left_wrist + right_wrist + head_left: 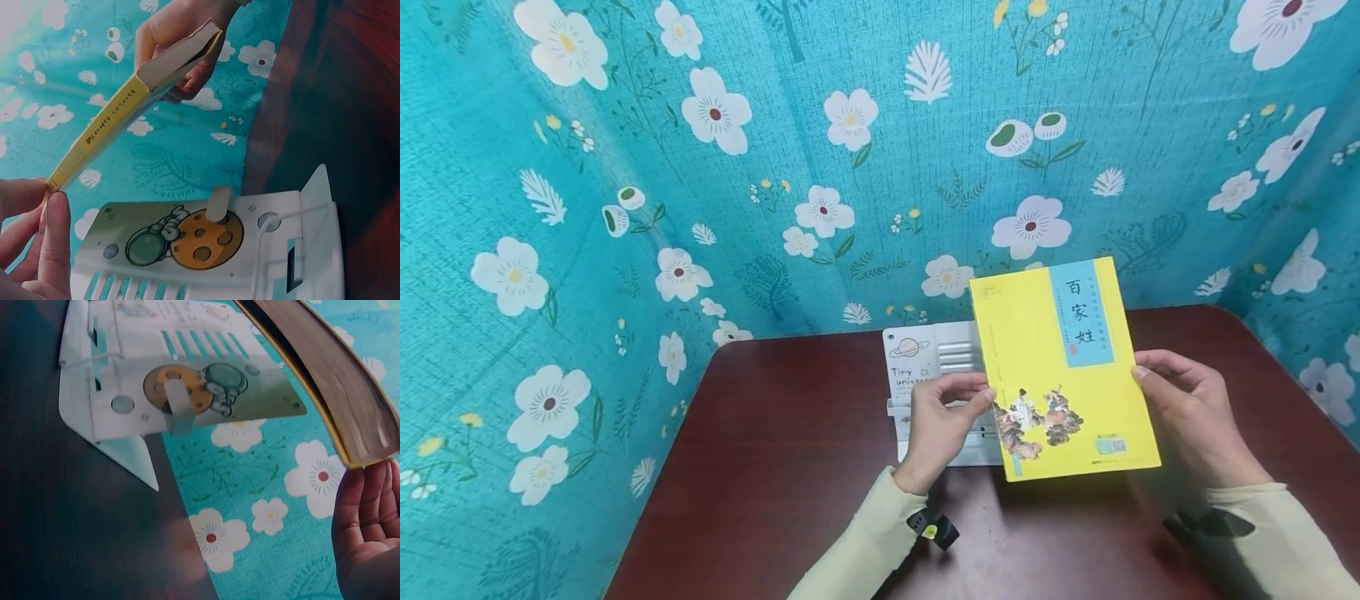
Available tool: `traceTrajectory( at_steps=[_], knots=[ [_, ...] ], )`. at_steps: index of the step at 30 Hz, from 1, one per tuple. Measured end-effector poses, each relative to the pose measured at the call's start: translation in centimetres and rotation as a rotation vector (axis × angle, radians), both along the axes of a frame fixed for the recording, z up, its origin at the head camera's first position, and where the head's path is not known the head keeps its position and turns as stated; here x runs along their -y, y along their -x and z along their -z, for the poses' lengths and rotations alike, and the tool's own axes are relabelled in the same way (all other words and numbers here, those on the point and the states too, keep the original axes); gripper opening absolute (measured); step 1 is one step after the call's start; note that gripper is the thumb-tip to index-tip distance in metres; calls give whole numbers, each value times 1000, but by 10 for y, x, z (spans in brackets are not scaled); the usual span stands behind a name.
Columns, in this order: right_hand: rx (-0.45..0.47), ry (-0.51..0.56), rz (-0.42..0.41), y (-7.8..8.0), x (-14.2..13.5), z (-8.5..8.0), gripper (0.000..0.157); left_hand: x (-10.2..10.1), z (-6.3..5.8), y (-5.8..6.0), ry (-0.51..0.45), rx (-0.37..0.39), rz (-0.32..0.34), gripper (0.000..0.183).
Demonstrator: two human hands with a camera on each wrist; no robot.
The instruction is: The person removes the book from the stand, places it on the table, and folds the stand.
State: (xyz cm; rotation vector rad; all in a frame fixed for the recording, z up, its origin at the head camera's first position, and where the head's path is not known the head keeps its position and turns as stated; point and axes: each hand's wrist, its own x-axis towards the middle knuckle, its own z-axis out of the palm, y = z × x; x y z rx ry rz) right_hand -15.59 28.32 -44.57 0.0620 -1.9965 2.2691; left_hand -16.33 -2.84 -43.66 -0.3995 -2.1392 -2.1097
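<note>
Yellow book (1037, 333) is held up over the dark red table (775, 450) in the head view, its front cover showing. The left hand (936, 425) pinches its left edge between thumb and fingers; the right hand (1202, 417) has a like pinch on its right edge. Behind the book and left hand is a white stand (917, 354) lettered "Tiny universe", its right part hidden by them. A flowered blue curtain (820, 283) hangs beyond the table, and a black strap (934, 529) sits at the left wrist.

From the left wrist, the printed spine (100, 134) shows, gripped near one end, along with the stand's orange moon drawing (206, 244) and pale clip (219, 203), both covered in the head view.

The right wrist view adds the page block (350, 381), a dark gap between it and one cover, and the right fingers at its edge.
</note>
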Motion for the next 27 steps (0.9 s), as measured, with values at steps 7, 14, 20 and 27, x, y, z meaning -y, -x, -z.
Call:
traceTrajectory(
  at_steps=[7,14,20,27],
  knots=[
    [-9,-15,27,3,-10,5,20,-13,7,-1,14,-15,-39,17],
    [-15,-18,42,4,-18,8,21,-23,10,-1,27,-3,-46,17],
    [-17,-7,33,2,-27,11,22,-30,10,0,49,-28,-39,17],
    [-12,-4,39,0,-37,14,22,-39,10,1,45,-47,-33,16]
  ],
)
